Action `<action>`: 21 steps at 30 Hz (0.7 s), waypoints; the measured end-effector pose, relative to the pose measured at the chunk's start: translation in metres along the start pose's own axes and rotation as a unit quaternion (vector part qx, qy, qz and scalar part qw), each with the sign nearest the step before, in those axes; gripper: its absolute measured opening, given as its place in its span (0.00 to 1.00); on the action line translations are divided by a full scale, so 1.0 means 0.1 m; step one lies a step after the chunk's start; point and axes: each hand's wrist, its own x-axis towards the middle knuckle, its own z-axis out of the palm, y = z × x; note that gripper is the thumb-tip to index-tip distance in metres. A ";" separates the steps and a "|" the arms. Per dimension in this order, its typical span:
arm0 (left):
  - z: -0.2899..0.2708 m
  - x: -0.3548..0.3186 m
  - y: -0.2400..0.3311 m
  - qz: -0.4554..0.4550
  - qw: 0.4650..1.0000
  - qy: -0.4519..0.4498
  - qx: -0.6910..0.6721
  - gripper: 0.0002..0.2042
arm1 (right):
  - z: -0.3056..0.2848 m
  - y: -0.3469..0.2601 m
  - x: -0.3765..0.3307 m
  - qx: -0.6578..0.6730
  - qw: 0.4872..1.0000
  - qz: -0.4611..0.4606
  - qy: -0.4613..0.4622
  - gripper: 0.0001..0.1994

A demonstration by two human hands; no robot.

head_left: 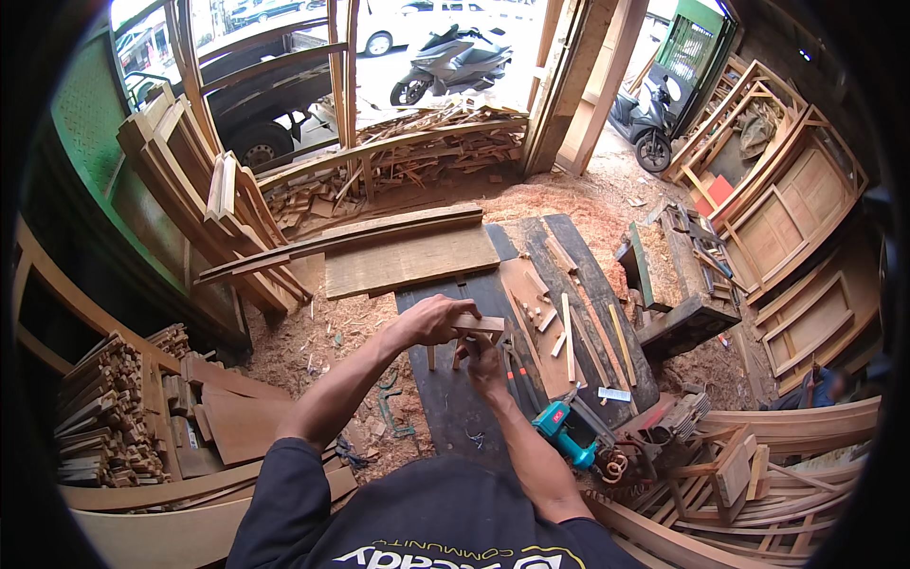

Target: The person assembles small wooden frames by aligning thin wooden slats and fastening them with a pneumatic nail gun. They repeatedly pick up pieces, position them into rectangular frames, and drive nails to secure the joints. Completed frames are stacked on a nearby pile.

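Observation:
Over the dark workbench (431, 394) both my hands are on a small wooden piece (480, 325) with short strips of wood under it. My left hand (438, 321) wraps round its left side from above, fingers closed. Lower and to the right, my right hand (487, 368) grips it near its right end, fingers bent round it; part of the grip is hidden. A teal nail gun (564, 434) lies on the bench beside my right forearm. Just right of the right hand is a thin tool with red on its handle (522, 372).
Loose wood strips (569, 337) lie along the bench's right side. A wide board (408, 261) crosses its far end. Stacked offcuts (109, 408) stand at the left, and a metal machine (664, 427) sits at the right. Shavings (540, 204) cover the floor.

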 end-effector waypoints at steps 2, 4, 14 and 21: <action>0.01 -0.01 0.00 0.004 1.000 0.004 -0.005 0.18 | 0.01 0.00 -0.01 0.007 1.000 -0.005 0.004 0.11; 0.01 -0.01 -0.01 0.011 1.000 0.001 -0.008 0.17 | 0.00 -0.01 -0.01 0.001 1.000 -0.009 0.008 0.11; 0.03 -0.01 -0.07 0.030 0.999 0.041 -0.010 0.16 | -0.02 0.00 0.03 -0.038 0.999 -0.007 0.007 0.12; 0.01 0.03 -0.07 -0.012 1.000 0.010 0.000 0.17 | -0.01 0.04 0.05 -0.023 1.000 -0.001 0.003 0.12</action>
